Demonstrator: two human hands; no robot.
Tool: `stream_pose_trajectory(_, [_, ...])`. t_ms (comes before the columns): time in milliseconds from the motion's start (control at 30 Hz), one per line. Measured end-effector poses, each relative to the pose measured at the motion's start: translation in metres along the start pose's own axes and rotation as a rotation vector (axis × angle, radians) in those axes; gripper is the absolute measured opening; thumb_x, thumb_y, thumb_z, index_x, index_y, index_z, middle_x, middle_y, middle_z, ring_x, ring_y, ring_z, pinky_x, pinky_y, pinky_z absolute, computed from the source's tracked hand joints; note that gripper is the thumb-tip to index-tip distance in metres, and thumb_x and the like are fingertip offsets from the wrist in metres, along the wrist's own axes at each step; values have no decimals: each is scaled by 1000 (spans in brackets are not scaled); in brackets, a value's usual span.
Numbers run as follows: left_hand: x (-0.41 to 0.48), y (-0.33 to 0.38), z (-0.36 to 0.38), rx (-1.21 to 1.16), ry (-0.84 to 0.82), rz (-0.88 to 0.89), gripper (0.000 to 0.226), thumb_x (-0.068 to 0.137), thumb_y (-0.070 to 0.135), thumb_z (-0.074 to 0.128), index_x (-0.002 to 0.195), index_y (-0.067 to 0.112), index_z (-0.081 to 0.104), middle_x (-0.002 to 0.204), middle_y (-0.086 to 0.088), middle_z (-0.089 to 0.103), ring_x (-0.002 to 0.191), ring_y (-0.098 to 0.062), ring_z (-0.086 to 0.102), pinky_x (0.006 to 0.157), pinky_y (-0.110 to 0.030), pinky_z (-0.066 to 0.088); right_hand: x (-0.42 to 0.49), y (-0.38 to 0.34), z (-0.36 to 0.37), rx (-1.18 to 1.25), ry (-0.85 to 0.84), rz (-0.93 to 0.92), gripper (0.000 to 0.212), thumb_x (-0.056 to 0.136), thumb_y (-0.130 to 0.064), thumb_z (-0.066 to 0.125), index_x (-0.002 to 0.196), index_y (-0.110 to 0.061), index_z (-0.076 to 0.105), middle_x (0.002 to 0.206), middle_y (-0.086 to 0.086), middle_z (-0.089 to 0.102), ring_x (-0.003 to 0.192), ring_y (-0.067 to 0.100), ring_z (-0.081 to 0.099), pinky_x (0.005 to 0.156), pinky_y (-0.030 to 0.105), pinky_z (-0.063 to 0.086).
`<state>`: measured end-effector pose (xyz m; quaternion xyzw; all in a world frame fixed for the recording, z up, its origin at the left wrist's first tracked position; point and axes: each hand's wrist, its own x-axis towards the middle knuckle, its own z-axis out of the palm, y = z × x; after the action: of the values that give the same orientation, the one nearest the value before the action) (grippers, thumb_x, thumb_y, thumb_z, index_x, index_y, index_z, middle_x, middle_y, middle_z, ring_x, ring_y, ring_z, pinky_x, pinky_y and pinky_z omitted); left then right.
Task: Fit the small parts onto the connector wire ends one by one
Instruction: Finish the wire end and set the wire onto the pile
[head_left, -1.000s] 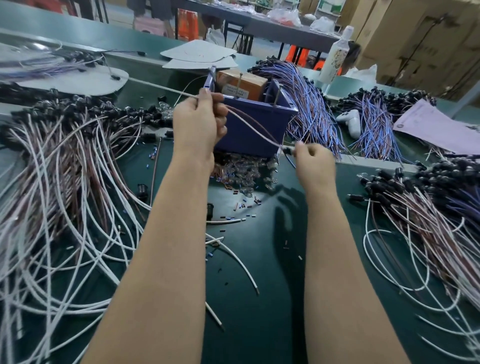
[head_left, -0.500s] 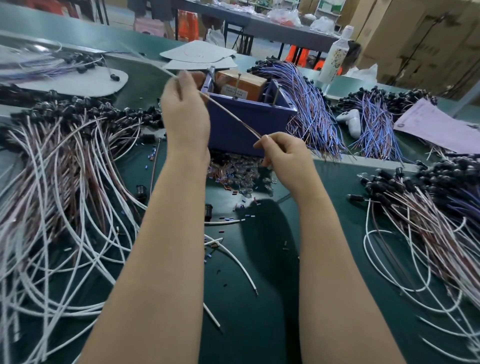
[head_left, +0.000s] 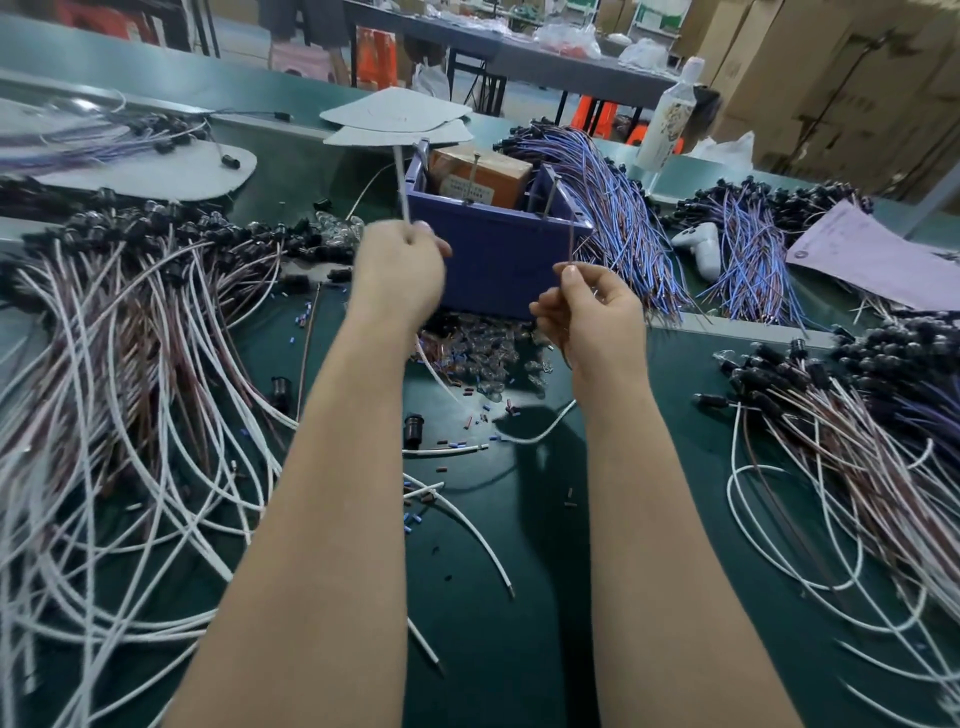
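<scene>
My left hand (head_left: 400, 265) pinches a white wire (head_left: 401, 187) whose end stands upright above the fingers. My right hand (head_left: 587, 306) pinches a thin brown wire (head_left: 571, 236), also upright, in front of the blue bin (head_left: 498, 260). Both hands are raised above the green table, a hand's width apart. The wires run down behind the hands, and a white stretch (head_left: 540, 434) sags to the table between my forearms. A heap of small clear and coloured parts (head_left: 478, 353) lies below the hands at the foot of the bin.
Large piles of white and brown connector wires with black heads lie at left (head_left: 130, 322) and right (head_left: 857, 415). Blue-purple wire bundles (head_left: 618, 208) sit behind the bin beside a white bottle (head_left: 670, 119). A cardboard box (head_left: 478, 174) is in the bin. A pink sheet (head_left: 872, 254) lies far right.
The hands have drawn apart: my left hand dropped lower, my right hand shifted right. The wire that stretched slantwise between them now shows as two upright ends, one in each hand.
</scene>
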<state>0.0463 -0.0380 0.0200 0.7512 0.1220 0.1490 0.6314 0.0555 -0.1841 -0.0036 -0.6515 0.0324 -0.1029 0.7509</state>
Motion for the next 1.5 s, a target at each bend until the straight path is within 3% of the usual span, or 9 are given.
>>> stream_pose_trajectory(167, [-5, -4, 25, 27, -160, -118, 47, 104, 36, 27, 71, 14, 52, 57, 0, 45, 46, -14, 35, 46, -24, 27, -2, 6, 10, -126, 98, -142, 11, 100, -10, 41, 93, -16, 48, 57, -5, 58, 52, 9, 59, 58, 25, 51])
stream_pose_trajectory(333, [-2, -7, 26, -160, -141, -200, 31, 99, 15, 29, 74, 15, 47, 56, 1, 38, 44, -12, 27, 38, -15, 21, 0, 6, 11, -161, 93, -162, 19, 98, -5, 40, 112, -15, 48, 66, -2, 58, 54, 5, 58, 60, 22, 53])
stream_pose_trajectory(433, [0, -8, 26, -154, -167, -161, 36, 103, 19, 27, 75, 14, 50, 59, 0, 40, 46, -11, 29, 41, -18, 23, 0, 5, 13, -203, 88, -186, 31, 98, -3, 38, 125, -19, 45, 73, 0, 60, 66, 10, 61, 68, 27, 57])
stream_pose_trajectory(667, [4, -6, 30, -139, -232, -156, 40, 104, 23, 28, 78, 13, 56, 57, 1, 41, 39, -8, 30, 40, -17, 25, 2, 5, 17, -231, 74, -194, 29, 98, -2, 39, 120, -16, 52, 79, 7, 63, 71, 15, 62, 72, 29, 56])
stream_pose_trajectory(900, [9, -8, 31, -193, -243, -167, 38, 104, 21, 28, 81, 10, 58, 51, 3, 39, 30, -4, 28, 34, -13, 23, 4, 6, 20, -269, 72, -190, 30, 97, -4, 41, 122, -13, 55, 78, 5, 64, 71, 16, 63, 80, 40, 56])
stream_pose_trajectory(1100, [8, -8, 32, -168, -280, -146, 36, 103, 21, 29, 86, 10, 59, 52, 4, 40, 31, -4, 30, 36, -12, 24, 3, 6, 24, -315, 84, -199, 30, 96, -5, 42, 119, -16, 57, 78, 4, 65, 85, 27, 65, 87, 49, 51])
stream_pose_trajectory(1400, [7, -8, 34, -128, -290, -95, 36, 103, 22, 29, 87, 12, 60, 56, 3, 42, 39, -6, 31, 38, -15, 26, -1, 2, 25, -369, 80, -209, 34, 96, -2, 40, 125, -11, 56, 80, 3, 63, 88, 26, 63, 90, 46, 50])
stream_pose_trajectory(1500, [7, -8, 34, -131, -287, -98, 36, 103, 21, 29, 89, 10, 60, 56, 3, 41, 36, -5, 31, 38, -14, 26, -4, 0, 27, -424, 69, -235, 37, 97, -4, 39, 130, -11, 54, 91, 5, 66, 94, 22, 62, 91, 34, 49])
